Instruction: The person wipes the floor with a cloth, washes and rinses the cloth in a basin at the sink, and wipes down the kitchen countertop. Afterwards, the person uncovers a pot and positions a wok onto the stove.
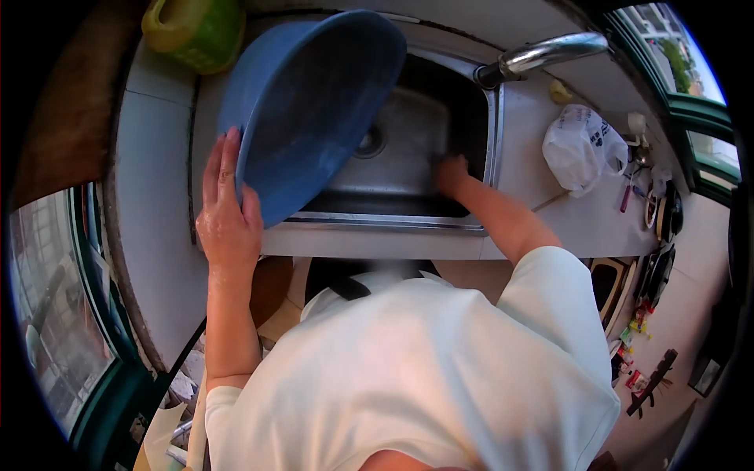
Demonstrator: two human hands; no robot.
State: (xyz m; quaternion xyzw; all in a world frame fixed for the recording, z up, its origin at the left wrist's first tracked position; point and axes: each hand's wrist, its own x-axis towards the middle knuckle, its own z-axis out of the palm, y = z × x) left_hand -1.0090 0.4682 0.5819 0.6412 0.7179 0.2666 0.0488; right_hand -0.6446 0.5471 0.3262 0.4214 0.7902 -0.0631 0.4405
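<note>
Left hand pinches basin rim, basin tilted over sink left side. Right hand down in sink (blurred, can't tell if gripping). Looks midway: no water visible in basin, not set level yet.

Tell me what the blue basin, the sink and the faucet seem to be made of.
Blue basin: probably plastic, dull finish; solid blue throughout, with only soft highlights.
Sink: likely stainless steel, satin inside and shinier at its edge; grey, with bright streaks along the front.
Faucet: apparently chromed metal, polished; sharp light and dark reflections, though what lies under the shine can't be told.
</note>
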